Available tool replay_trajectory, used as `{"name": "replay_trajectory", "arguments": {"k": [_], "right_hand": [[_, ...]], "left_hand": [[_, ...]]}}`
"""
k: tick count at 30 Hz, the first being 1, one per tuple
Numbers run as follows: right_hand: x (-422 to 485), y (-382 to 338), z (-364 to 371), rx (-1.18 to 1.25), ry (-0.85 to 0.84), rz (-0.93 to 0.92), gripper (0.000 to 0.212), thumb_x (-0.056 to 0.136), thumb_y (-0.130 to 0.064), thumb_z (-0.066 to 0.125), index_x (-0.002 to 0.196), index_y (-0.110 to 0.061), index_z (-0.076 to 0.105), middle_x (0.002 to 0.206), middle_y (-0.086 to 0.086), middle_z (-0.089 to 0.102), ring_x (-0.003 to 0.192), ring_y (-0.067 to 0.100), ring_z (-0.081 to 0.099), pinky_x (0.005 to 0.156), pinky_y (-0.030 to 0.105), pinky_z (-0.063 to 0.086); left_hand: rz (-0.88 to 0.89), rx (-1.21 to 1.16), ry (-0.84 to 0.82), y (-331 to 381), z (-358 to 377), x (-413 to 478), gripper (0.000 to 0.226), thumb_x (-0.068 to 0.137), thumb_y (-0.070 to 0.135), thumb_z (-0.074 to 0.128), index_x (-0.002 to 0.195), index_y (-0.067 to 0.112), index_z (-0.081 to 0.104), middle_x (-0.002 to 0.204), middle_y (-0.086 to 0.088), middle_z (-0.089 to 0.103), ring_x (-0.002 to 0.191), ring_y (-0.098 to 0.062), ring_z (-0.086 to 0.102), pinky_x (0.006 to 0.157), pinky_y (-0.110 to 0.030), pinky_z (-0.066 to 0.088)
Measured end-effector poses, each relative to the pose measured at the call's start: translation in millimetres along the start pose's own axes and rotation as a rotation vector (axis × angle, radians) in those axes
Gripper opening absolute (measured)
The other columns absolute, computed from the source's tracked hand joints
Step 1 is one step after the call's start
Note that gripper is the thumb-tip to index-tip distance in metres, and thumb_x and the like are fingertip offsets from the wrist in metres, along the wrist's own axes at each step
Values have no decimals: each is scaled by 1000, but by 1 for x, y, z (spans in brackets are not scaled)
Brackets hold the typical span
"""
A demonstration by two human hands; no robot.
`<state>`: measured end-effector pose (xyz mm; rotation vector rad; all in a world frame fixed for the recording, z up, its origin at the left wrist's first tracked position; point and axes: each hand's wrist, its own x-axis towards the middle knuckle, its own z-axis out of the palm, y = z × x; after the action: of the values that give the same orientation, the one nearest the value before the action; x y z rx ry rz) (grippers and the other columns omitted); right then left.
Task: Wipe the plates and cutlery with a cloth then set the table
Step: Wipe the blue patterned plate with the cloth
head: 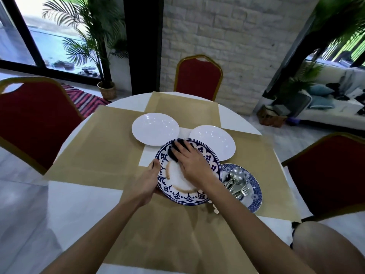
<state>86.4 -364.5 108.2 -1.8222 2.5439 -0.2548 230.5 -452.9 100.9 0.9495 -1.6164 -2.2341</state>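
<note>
The round white table (235, 117) carries overlapping tan paper sheets (110, 155), on which rest a white plate (155, 128), a second white plate (212, 142) near it, and a blue-patterned plate (255, 196) holding cutlery (235, 180).

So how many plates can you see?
4. The far white plate mid-table, the nearer white plate right of it, the blue-rimmed plate in the left hand, the patterned plate under cutlery. Others might hide beneath.
</note>
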Motion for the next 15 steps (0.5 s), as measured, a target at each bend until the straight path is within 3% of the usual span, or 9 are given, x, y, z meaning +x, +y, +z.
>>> {"name": "replay_trajectory", "arguments": {"k": [2,4,8,11,15], "right_hand": [[-6,11,-3,-84,-25,79,54,101,-13,29,153,-21,20,162,-4,9,150,22,4,118,44,13],[-17,19,-4,-132,-21,180,56,99,-14,23,154,-19,15,162,-1,7,149,22,3,119,41,10],[-50,7,-2,-57,-4,307,56,101,-13,33,153,-10,14,161,11,11,148,29,8,121,40,9],[-65,-26,2,140,34,363,47,101,-15,36,147,-4,29,158,16,22,144,33,23,119,40,18],[-75,-36,-2,255,83,260,34,103,-20,35,132,-13,52,156,1,30,143,18,26,117,26,15]], "left_hand": [[20,-2,35,1,4,-2,37,101,45,23,122,27,49,101,1,69,75,-16,71,50,-34,54],[58,-5,69,4,5,-1,37,101,44,25,124,27,49,103,0,69,81,-20,70,52,-36,56],[104,-7,99,7,9,3,32,102,43,25,123,33,47,110,0,67,87,-23,70,55,-39,57],[77,-69,104,6,16,4,35,102,43,26,126,31,48,115,0,65,96,-27,68,60,-46,58],[65,-86,124,4,19,6,34,103,42,25,124,31,49,119,-2,65,103,-27,65,72,-51,58]]}}
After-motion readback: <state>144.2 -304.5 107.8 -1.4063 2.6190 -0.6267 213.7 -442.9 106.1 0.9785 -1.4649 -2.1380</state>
